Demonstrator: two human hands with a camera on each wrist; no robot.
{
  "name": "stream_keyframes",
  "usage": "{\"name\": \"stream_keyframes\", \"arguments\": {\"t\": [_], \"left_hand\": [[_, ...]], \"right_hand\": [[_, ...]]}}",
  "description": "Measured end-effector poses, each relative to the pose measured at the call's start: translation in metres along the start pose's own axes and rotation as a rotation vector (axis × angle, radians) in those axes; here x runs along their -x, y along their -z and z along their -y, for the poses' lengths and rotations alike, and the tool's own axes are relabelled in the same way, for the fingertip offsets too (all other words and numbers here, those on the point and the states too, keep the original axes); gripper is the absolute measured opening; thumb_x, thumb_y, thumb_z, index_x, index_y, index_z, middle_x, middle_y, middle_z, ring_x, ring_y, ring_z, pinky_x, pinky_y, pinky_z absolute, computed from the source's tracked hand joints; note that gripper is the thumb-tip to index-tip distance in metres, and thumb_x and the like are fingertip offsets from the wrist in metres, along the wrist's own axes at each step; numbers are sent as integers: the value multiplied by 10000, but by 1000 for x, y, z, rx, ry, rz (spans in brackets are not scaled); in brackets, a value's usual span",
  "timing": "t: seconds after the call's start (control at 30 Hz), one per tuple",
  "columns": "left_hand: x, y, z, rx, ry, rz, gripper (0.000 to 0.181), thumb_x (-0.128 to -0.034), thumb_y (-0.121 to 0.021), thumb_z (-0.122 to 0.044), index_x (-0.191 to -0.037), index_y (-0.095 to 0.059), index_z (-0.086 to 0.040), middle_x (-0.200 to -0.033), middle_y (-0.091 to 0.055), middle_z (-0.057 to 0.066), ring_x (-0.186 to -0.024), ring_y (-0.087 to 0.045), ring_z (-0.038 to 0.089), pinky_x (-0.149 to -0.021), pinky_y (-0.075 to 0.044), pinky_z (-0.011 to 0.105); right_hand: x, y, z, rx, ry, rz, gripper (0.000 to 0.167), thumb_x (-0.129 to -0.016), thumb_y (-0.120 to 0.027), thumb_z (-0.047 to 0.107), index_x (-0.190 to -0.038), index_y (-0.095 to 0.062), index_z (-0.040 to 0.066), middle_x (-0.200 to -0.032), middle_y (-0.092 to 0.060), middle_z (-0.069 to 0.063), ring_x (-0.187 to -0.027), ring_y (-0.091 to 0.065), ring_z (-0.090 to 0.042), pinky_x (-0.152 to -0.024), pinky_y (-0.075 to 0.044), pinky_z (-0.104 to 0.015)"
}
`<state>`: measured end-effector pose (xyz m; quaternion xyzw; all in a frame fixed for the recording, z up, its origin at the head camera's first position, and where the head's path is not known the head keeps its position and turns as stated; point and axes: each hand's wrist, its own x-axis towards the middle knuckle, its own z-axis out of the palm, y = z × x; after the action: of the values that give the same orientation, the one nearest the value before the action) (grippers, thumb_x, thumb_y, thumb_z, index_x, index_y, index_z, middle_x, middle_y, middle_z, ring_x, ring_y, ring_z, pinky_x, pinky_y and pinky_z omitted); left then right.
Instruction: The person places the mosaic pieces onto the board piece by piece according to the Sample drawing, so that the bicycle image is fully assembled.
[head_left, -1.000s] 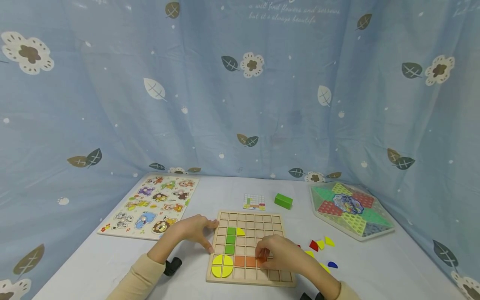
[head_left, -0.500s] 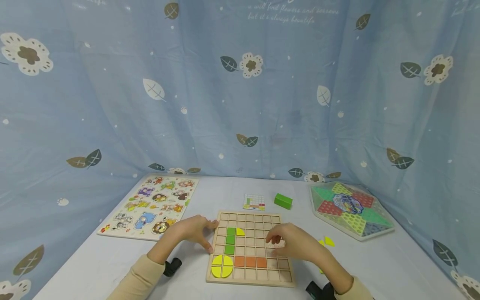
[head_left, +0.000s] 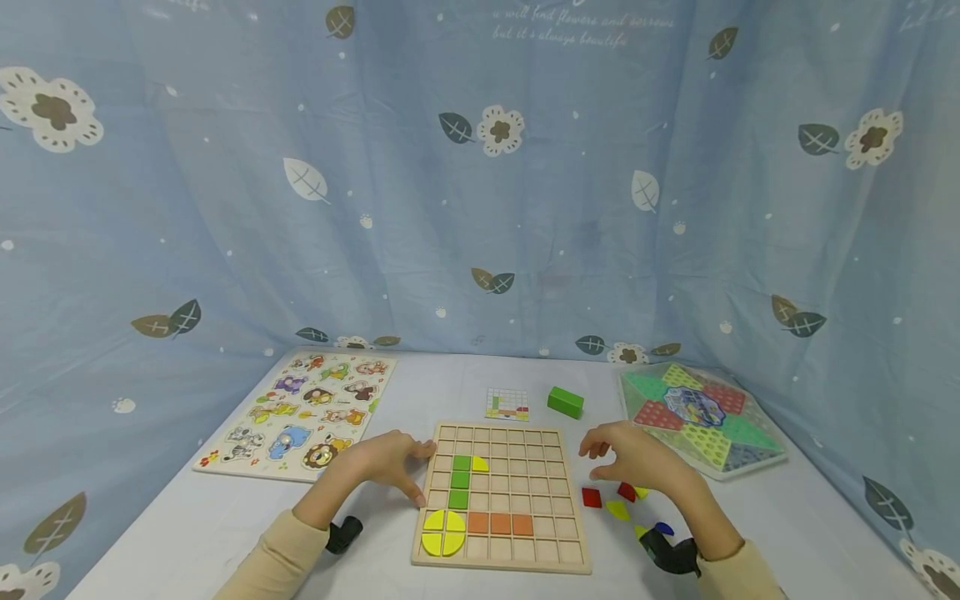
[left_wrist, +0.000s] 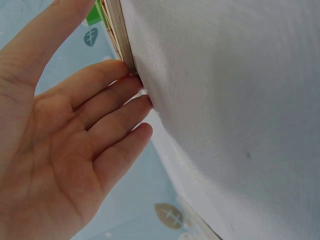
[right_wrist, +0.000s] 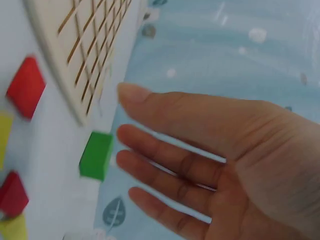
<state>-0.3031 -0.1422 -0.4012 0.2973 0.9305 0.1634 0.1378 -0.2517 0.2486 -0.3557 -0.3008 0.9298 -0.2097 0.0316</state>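
A wooden grid board [head_left: 502, 567] lies mid-table. Three green squares [head_left: 460, 481], a yellow quarter piece [head_left: 480, 464], a yellow circle of quarter pieces [head_left: 444, 533] and three orange squares [head_left: 501, 523] sit in its cells. My left hand [head_left: 386, 460] rests at the board's left edge, with extended fingertips touching the side in the left wrist view. To the board's right, my right hand [head_left: 637, 457] hovers with loosely bent fingers and nothing in them. Below it lie a red square [head_left: 592, 497], a red quarter piece [head_left: 627, 492], yellow pieces [head_left: 618, 510] and a blue piece [head_left: 664, 528].
Behind the board lie a small patterned card [head_left: 507, 404] and a green block [head_left: 566, 402]. An animal puzzle board [head_left: 300, 417] is at the left. At the right is a hexagonal star-patterned game board [head_left: 701, 417]. A blue curtain [head_left: 480, 208] hangs behind the table.
My right hand has left the third orange square in the board and moved right, past the board's edge, over the loose pieces. My left hand has stayed at the board's left edge.
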Motion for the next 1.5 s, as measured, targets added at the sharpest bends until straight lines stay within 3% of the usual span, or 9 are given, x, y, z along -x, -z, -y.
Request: {"name": "stream_keyframes", "arguments": {"t": [0.13, 0.37, 0.53, 0.73, 0.93, 1.13, 1.33, 1.5], "left_hand": [[1, 0, 0, 5, -3, 1, 854, -657, -865, -399, -1366, -537, -52, -1408, -508, 80, -1318, -435, 318, -1078, -364, 453], [2, 1, -1, 20, 4, 0, 849, -654, -868, -388, -1365, -540, -60, -1411, -506, 84, -1318, -432, 332, -1077, -363, 467], [3, 2, -2, 20, 7, 2, 847, -657, -868, -386, -1367, -539, -61, -1413, -504, 86, -1319, -429, 336, -1078, -361, 467], [3, 2, -3, 2, 4, 0, 846, -657, -866, -393, -1366, -542, -65, -1404, -512, 97, -1313, -436, 336, -1070, -372, 464], [2, 1, -2, -10, 1, -2, 844, -657, -865, -400, -1364, -545, -70, -1402, -515, 91, -1309, -443, 327, -1069, -376, 456], [2, 2, -2, -9, 0, 3, 846, -660, -861, -402, -1366, -541, -65, -1403, -513, 93, -1308, -443, 330, -1068, -377, 458], [3, 2, -2, -5, 2, 2, 853, -660, -861, -404, -1370, -536, -62, -1405, -510, 103, -1309, -440, 340, -1068, -374, 468], [3, 2, -2, 0, 9, 1, 855, -656, -862, -404, -1370, -536, -65, -1406, -508, 107, -1311, -438, 339, -1070, -371, 468]], "right_hand": [[5, 1, -17, -17, -41, 25, 184, -788, -785, 67, -948, -693, 75, -883, -656, -12, -820, -614, -231, -700, -543, -311], [12, 1, -45, -73, -115, 89, 203, -757, -807, 58, -916, -693, 112, -879, -642, 9, -832, -595, -218, -693, -531, -302], [17, 2, -59, -155, -110, 134, 233, -732, -823, 58, -922, -700, 110, -883, -662, 3, -857, -607, -250, -690, -528, -301], [20, -3, -71, -191, -124, 192, 261, -715, -845, 97, -924, -692, 133, -879, -652, 40, -846, -589, -197, -757, -525, -356], [19, -8, -76, -199, -141, 188, 262, -709, -855, 121, -895, -672, 135, -841, -627, 28, -792, -555, -189, -698, -506, -304], [17, -9, -78, -200, -101, 168, 243, -726, -828, 63, -896, -665, 122, -819, -619, 17, -764, -558, -170, -658, -502, -270], [14, -10, -75, -228, -60, 153, 257, -757, -714, -66, -943, -667, 105, -849, -637, -8, -787, -582, -192, -675, -506, -272], [11, -14, -74, -191, -49, 126, 268, -775, -642, -104, -917, -679, 121, -851, -651, 23, -779, -584, -160, -691, -517, -272]]}}
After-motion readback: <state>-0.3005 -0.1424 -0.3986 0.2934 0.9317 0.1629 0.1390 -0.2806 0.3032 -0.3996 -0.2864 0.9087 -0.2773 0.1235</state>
